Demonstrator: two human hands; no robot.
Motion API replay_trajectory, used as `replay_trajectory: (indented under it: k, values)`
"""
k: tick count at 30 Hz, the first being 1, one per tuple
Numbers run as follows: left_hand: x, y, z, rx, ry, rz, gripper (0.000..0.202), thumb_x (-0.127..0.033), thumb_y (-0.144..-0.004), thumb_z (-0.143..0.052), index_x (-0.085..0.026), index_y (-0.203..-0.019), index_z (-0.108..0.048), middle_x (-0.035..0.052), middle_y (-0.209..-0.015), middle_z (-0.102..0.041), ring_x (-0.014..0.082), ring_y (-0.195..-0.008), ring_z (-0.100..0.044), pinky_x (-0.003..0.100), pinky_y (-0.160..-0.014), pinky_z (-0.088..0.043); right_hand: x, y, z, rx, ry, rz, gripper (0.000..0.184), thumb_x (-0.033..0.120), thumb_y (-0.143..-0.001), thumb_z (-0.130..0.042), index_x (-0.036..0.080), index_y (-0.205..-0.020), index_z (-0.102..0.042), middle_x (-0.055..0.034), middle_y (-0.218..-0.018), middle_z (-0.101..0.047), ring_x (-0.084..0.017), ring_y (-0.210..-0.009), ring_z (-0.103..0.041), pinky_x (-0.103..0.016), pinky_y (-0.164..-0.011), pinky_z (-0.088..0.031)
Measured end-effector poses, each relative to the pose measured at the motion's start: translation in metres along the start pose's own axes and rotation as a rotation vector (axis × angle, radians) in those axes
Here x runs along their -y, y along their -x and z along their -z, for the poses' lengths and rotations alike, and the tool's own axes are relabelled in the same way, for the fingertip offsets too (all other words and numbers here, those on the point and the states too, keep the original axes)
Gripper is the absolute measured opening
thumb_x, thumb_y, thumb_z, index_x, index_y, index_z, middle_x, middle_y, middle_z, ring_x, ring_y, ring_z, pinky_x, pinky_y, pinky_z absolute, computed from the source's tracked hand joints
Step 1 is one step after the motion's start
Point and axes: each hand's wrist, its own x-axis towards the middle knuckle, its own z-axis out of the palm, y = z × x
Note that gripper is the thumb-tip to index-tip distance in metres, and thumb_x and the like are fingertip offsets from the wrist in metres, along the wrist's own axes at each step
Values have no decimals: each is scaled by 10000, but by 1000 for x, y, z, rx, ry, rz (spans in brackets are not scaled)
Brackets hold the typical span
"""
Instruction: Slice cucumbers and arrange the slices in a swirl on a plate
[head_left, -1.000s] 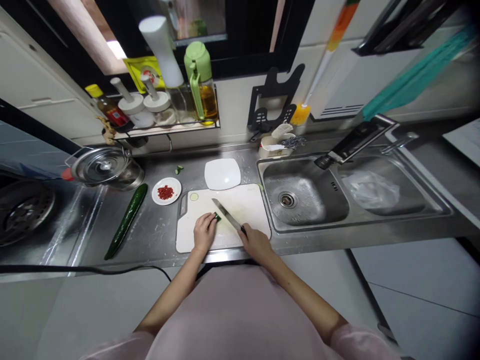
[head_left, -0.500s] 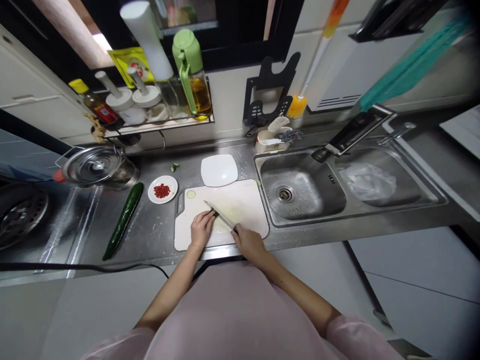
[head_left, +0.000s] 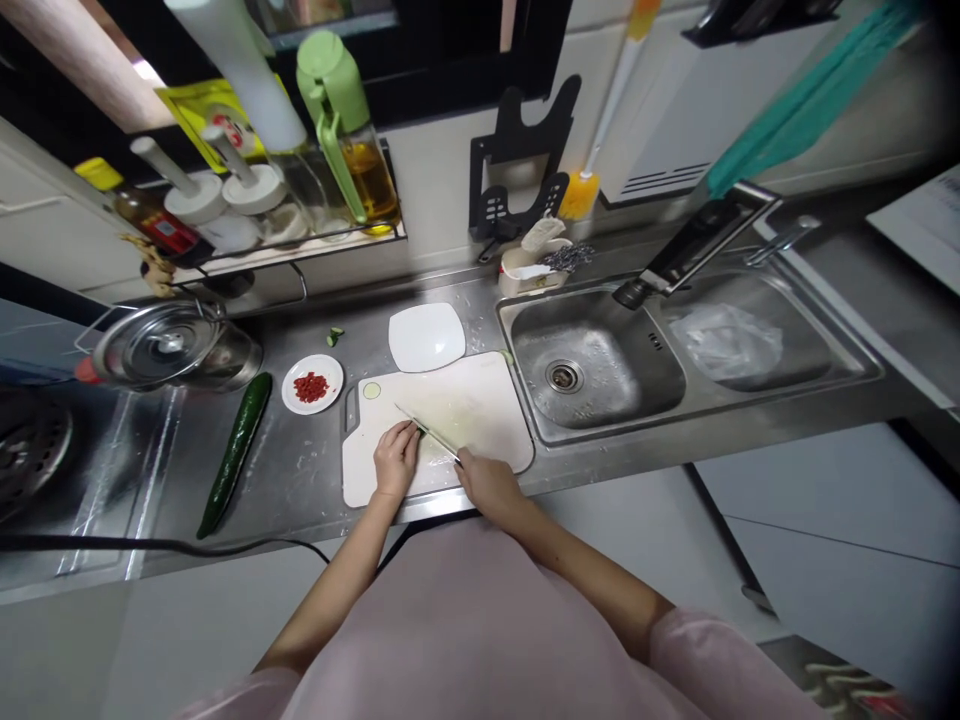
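A white cutting board (head_left: 480,400) lies on the steel counter in front of me. My left hand (head_left: 394,461) rests on it with fingers curled, pressing down a small green cucumber piece that is almost hidden under the fingertips. My right hand (head_left: 489,484) is closed on the handle of a knife (head_left: 424,431), whose blade slants up and left against my left fingertips. One pale cucumber slice (head_left: 371,391) sits at the board's far left corner.
A whole cucumber (head_left: 234,452) lies left of the board, beside a small white dish of red bits (head_left: 312,384) and an empty white plate (head_left: 426,336). A lidded pot (head_left: 161,344) stands far left. The double sink (head_left: 600,370) is right of the board. A black cable (head_left: 150,542) runs along the counter's front edge.
The view has shifted, so everything sits a little lower-left. The knife blade has moved closer to my left fingertips, and the green piece is now mostly hidden under them.
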Motion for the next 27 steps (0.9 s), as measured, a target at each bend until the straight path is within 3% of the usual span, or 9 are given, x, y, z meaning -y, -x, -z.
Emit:
replay_trajectory:
  k: [13,27]
  values:
    - [5,3,-5,-27,-9,-24,240,-307,-912,-481,-200,-961,-690,88,-1034,-685,188,-979,-621,355,-908,-489,-5,-9,-5,-7,-13,30,279,313,-983,-322,173,-1124,-518,-112,-936,-702,-231,-882,-671,-281,-713,-432]
    - [4,7,-9,-44,-10,-26,224,-292,-910,-484,-206,-952,-687,83,-1042,-690,195,-993,-622,370,-900,-491,0,-12,6,30,-5,31,279,316,-976,-348,164,-1129,-525,-134,-927,-695,-237,-895,-667,-294,-729,-440]
